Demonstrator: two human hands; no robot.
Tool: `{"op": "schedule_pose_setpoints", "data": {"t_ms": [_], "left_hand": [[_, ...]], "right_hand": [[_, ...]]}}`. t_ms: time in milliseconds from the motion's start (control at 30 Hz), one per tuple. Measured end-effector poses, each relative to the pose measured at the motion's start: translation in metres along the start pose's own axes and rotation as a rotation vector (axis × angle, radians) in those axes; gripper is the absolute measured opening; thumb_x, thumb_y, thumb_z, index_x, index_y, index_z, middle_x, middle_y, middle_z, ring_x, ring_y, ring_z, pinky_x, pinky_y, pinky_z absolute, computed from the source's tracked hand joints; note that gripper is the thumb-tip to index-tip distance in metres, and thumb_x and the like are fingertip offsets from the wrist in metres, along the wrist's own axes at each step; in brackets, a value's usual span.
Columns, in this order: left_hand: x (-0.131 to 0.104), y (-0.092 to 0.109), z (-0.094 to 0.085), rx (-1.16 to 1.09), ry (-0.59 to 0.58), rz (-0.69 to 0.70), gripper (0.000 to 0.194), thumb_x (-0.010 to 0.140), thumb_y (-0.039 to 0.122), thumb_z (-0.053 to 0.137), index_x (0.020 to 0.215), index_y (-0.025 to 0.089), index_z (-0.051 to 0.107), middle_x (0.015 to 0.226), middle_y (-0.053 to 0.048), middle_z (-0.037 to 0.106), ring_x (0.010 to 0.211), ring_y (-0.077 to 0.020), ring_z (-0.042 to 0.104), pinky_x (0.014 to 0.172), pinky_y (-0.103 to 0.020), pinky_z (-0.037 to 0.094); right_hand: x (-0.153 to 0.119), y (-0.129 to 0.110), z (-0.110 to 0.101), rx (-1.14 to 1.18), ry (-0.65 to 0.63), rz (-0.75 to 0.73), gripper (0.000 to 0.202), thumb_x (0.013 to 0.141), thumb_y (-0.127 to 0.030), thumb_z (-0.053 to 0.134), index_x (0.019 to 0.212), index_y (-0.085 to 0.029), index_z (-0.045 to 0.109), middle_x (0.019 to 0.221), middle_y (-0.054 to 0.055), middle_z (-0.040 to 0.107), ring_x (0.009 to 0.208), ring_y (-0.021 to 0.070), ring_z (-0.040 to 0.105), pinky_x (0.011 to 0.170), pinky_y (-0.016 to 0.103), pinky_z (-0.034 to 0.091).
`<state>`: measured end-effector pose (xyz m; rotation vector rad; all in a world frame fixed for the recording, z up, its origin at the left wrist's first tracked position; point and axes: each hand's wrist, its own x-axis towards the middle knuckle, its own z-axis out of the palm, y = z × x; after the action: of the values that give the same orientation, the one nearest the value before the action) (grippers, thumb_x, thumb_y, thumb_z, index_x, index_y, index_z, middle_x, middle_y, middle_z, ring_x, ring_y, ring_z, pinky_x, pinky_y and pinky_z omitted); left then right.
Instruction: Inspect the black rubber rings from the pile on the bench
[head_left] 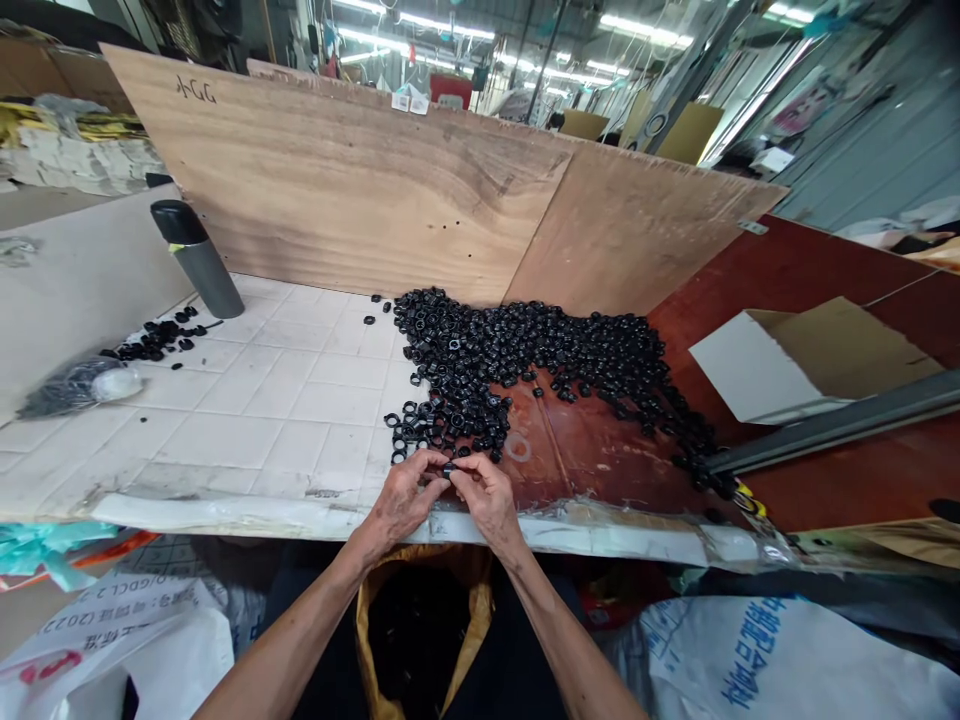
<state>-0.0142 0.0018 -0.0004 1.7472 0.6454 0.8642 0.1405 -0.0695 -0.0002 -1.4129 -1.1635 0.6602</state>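
Piece [448, 470], small and black, at the front edge of the worktable [187, 450], pinched between thumb and forefinger of left hand [407, 497] and between those of right hand [487, 500]; remaining fingers partly hidden. Just beyond both hands, pile of black rings [540, 340], spread across white tiles [300, 385] and red-brown panel [600, 455], up to the upright plywood board [360, 190]. Below, open sack [480, 605] with yellowish rim, dark inside. To the left, standing dark bottle [210, 272], scattered black bits [154, 342] and plastic bag [60, 388]. To the right, open carton [757, 372] beside a metal bar [836, 425].
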Motion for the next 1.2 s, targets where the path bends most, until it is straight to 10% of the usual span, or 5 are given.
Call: {"op": "schedule_pose_setpoints", "data": {"t_ms": [533,967,1200], "left_hand": [[0.004,-0.003,-0.002,-0.308,0.014,-0.231,0.027,0.078,0.026,0.075,0.101,0.014,0.066,0.083,-0.001,0.066,0.074,-0.0130,0.063,0.071,-0.026,0.052],[0.002,0.000,0.002,-0.142,0.057,-0.083,0.022,0.085,0.020,0.064,0.107,0.019,0.065,0.102,-0.004,0.070,0.083,-0.0162,0.072,0.079,-0.031,0.060],[0.004,0.001,0.001,-0.194,0.035,-0.170,0.022,0.084,0.026,0.067,0.104,0.016,0.065,0.093,-0.004,0.072,0.081,-0.0166,0.071,0.078,-0.031,0.059]], "right_hand": [[0.002,-0.002,-0.002,-0.018,0.002,-0.268,0.015,0.087,-0.013,0.065,0.094,-0.023,0.075,0.101,0.006,0.072,0.094,0.0203,0.068,0.086,0.033,0.054],[0.004,0.008,0.000,0.142,-0.046,0.186,0.022,0.087,-0.040,0.068,0.094,-0.019,0.069,0.065,-0.001,0.065,0.056,0.0160,0.064,0.057,0.027,0.057],[0.000,-0.002,-0.001,-0.052,0.015,-0.162,0.014,0.088,-0.026,0.064,0.098,-0.021,0.073,0.104,0.008,0.071,0.090,0.0205,0.070,0.074,0.029,0.057]]}}
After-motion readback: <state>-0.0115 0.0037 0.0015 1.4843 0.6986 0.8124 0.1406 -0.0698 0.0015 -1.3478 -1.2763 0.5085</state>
